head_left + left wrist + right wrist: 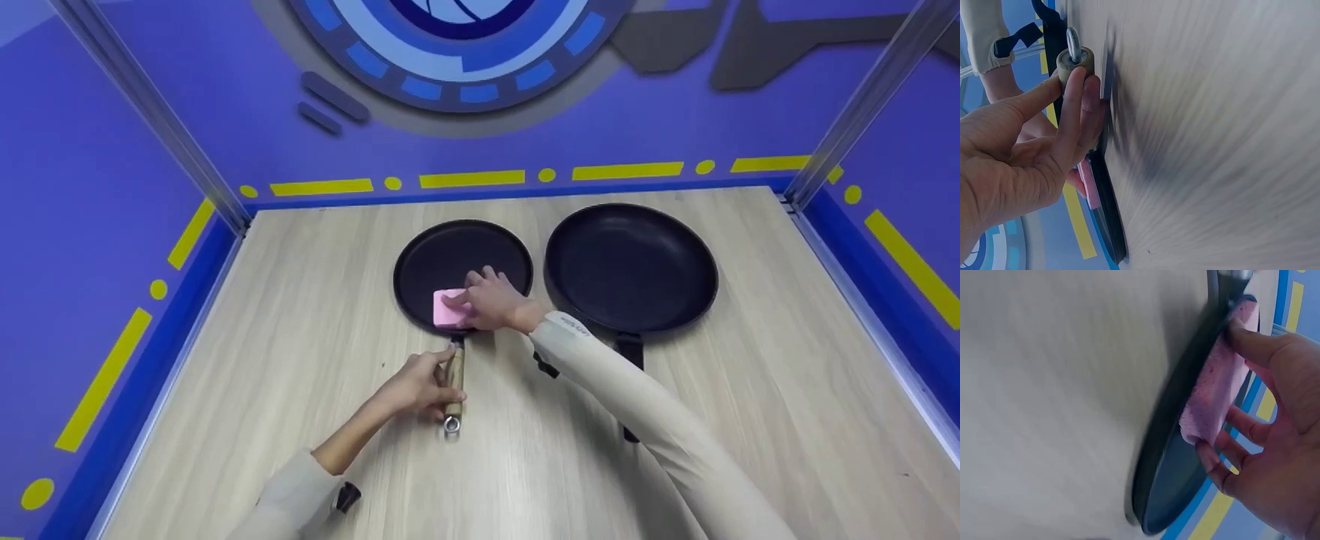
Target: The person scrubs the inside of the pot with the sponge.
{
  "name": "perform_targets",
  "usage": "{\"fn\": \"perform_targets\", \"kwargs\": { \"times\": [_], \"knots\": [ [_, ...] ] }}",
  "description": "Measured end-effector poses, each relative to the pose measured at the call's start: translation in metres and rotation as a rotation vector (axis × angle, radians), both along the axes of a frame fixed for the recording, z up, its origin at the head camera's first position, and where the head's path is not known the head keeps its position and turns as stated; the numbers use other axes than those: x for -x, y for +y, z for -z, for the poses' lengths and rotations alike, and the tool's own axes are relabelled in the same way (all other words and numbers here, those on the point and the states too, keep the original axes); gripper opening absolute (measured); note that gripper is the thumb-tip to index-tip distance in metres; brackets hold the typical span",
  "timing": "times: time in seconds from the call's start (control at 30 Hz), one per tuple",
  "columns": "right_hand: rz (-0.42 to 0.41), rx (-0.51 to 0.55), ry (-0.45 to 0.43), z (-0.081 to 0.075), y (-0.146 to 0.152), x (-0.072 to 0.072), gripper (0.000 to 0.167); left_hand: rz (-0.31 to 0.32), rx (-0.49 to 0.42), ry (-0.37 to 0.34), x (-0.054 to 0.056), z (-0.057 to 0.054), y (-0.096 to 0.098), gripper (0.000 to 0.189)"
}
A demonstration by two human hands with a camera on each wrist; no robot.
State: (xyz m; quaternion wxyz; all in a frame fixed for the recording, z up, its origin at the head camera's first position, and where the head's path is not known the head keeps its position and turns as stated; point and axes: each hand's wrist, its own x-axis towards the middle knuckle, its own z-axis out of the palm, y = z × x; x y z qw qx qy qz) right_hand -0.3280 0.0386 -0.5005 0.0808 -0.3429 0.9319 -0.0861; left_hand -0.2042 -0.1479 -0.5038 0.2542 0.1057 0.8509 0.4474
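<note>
Right hand [491, 301] is holding a sponge [448, 309] in a pan [450, 259]; left hand [421, 385] is gripping the handle [456, 369].
The right thumb and fingers are pinching the pink sponge at the near edge of the flat black pan, close to the handle. The left thumb and fingers are clamping the wooden handle. A larger, deeper black pan [630, 266] is lying just to the right on the table [322, 300].
</note>
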Motion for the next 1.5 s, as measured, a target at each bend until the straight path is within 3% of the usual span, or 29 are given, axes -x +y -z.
{"fn": "perform_targets", "kwargs": {
  "times": [0.17,0.33,0.5,0.87,1.17,1.5],
  "knots": [
    [0.033,-0.016,0.054,0.006,-0.01,-0.003,0.052,0.028,-0.011,0.022,0.002,0.001,0.002,0.087],
    [-0.009,-0.053,0.086,0.005,-0.02,-0.005,0.051,0.031,-0.013,0.025,0.002,0.003,0.0,0.086],
    [-0.043,-0.101,0.049,0.0,-0.024,-0.001,0.054,0.042,-0.027,0.046,0.001,0.003,-0.004,0.085],
    [-0.029,-0.048,-0.003,0.001,-0.029,0.0,0.054,0.062,-0.022,0.047,-0.002,0.002,-0.004,0.084],
    [0.096,-0.023,0.034,0.008,-0.047,0.013,0.054,0.051,-0.034,0.054,0.004,0.001,-0.002,0.083],
    [0.267,-0.066,0.109,0.017,-0.082,0.04,0.057,0.045,-0.051,0.044,0.0,0.001,-0.004,0.084]
  ]
}}
